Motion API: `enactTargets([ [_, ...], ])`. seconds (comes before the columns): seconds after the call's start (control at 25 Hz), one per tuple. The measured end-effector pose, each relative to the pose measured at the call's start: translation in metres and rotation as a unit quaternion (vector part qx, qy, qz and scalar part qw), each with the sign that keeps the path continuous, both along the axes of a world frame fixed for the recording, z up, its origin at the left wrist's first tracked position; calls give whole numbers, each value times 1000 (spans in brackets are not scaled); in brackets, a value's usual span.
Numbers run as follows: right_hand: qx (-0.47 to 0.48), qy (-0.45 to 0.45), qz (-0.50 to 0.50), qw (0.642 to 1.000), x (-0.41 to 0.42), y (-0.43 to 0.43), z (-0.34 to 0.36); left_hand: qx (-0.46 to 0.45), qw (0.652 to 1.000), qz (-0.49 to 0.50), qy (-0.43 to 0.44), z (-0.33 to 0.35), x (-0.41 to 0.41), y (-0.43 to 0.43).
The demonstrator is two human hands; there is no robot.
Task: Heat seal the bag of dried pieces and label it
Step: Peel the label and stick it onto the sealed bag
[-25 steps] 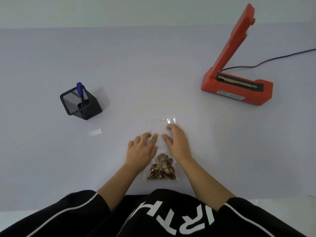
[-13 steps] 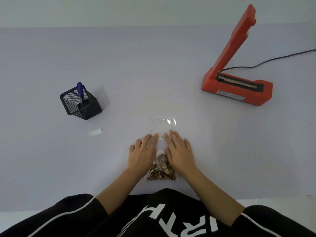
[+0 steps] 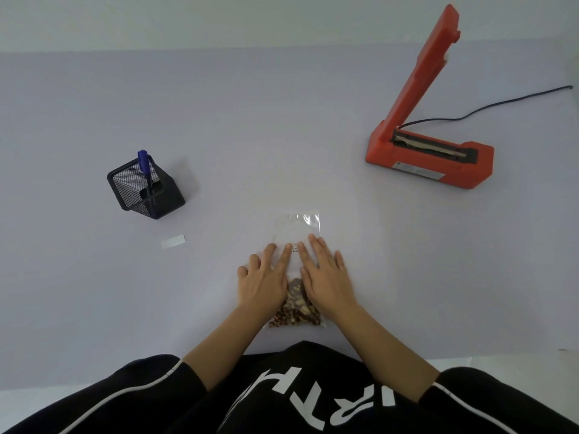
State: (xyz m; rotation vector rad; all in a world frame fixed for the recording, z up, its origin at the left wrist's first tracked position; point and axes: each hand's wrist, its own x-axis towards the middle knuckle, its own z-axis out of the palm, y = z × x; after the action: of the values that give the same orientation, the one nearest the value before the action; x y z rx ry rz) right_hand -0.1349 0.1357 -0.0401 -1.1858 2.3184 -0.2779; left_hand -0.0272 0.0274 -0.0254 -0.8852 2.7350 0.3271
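A clear plastic bag [image 3: 297,228] lies flat on the table in front of me, its brown dried pieces [image 3: 296,308] gathered at the near end. My left hand [image 3: 266,280] and my right hand [image 3: 322,274] both press flat on the bag's middle with straight fingers, side by side. The bag's far end sticks out beyond my fingertips. A small white label [image 3: 173,241] lies on the table to the left. The orange heat sealer [image 3: 429,151] stands at the right with its arm raised.
A black mesh pen holder [image 3: 145,189] with a blue pen [image 3: 144,164] stands at the left, behind the label. The sealer's black cord [image 3: 488,108] runs off to the right. The table [image 3: 250,120] is covered in pale lilac.
My right hand has slid back toward me along the bag and flattened beside the left hand. The left hand has barely moved.
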Motion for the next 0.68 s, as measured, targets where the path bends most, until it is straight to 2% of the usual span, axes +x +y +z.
enactTargets([
  [0.2,-3,-6,-19,1000,2,-2,2,11,999,31,2,-3,2,2],
  [0.36,-2,-7,-3,1000,2,-1,4,9,1000,-3,2,-3,2,-1],
  [0.48,7,-17,-20,1000,3,-4,4,42,999,18,-19,-1,-1,3],
  [0.68,-38,-67,-58,995,-1,-5,18,91,993,62,29,8,-1,0],
])
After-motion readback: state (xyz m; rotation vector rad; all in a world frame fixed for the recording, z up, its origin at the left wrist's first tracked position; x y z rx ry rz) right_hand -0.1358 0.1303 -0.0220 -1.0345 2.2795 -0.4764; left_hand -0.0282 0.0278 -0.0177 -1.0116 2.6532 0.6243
